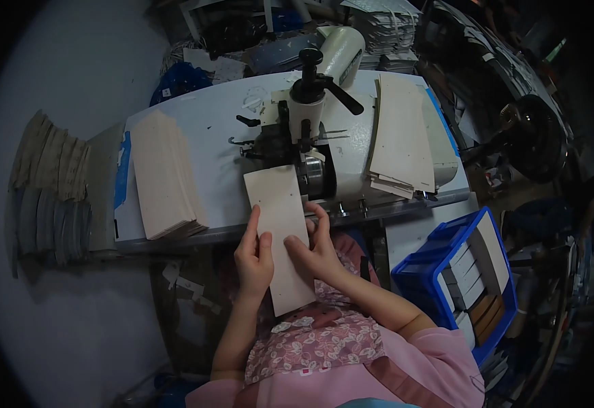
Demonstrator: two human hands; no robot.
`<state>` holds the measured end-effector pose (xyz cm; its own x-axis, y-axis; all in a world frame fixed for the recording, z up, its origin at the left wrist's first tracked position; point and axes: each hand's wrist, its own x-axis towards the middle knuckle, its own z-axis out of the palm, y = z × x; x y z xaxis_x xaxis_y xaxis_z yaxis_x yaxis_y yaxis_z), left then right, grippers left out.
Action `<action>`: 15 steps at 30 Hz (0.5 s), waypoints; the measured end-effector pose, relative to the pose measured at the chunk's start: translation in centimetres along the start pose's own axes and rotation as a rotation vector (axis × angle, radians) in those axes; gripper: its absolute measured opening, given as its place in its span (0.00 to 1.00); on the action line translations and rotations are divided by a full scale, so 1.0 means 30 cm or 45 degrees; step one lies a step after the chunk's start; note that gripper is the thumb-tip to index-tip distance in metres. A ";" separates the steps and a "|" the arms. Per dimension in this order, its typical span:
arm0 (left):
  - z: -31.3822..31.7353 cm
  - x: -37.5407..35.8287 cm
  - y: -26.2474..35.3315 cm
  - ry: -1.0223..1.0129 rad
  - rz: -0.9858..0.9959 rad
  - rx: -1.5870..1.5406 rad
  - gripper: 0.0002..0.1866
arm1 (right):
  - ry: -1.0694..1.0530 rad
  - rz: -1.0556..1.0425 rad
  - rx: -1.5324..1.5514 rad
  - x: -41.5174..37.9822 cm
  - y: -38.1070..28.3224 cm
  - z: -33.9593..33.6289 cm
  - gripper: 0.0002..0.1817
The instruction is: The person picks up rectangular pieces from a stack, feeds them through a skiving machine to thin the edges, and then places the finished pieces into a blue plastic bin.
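Note:
Between my hands is a long pale flat piece (282, 238) with small holes, its far end beside the round metal wheel (312, 175) of the machine (307, 112). My left hand (253, 255) holds its left edge, fingers pointing forward and thumb at the edge. On the right edge, my right hand (317, 248) has its thumb on top of the piece and its fingers curled by the machine's front. A thick stack of similar pieces (164, 177) lies on the left of the table, and a smaller stack (402, 136) rests on the right.
The white table (205, 136) has a metal front edge. A blue crate (423, 265) with white and brown pieces stands at the lower right. Grey bundles (52, 183) are at the far left. A black round object (532, 132) is at the right, paper stacks (385, 27) behind.

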<state>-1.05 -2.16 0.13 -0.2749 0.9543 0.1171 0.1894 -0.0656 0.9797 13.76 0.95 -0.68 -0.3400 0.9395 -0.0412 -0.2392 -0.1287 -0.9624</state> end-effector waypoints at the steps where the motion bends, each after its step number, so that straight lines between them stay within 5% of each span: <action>1: 0.007 -0.004 0.007 -0.017 -0.003 0.051 0.25 | 0.035 -0.009 0.038 0.004 -0.015 0.008 0.41; 4: 0.026 -0.005 -0.016 0.013 0.051 0.099 0.24 | 0.158 -0.395 -0.345 0.034 0.039 0.012 0.33; 7: 0.046 0.012 -0.038 0.079 0.144 0.113 0.25 | -0.021 -0.201 -0.142 0.050 0.027 -0.003 0.25; 15: 0.125 0.064 0.000 -0.039 0.047 0.076 0.23 | 0.189 -0.251 -0.175 0.039 0.003 -0.056 0.22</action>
<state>1.95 0.76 -0.25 -0.2377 0.9602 0.1467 0.2546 -0.0841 0.9634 14.88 2.58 -1.27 -0.1600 0.9796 0.1217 -0.1589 0.0962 -0.9826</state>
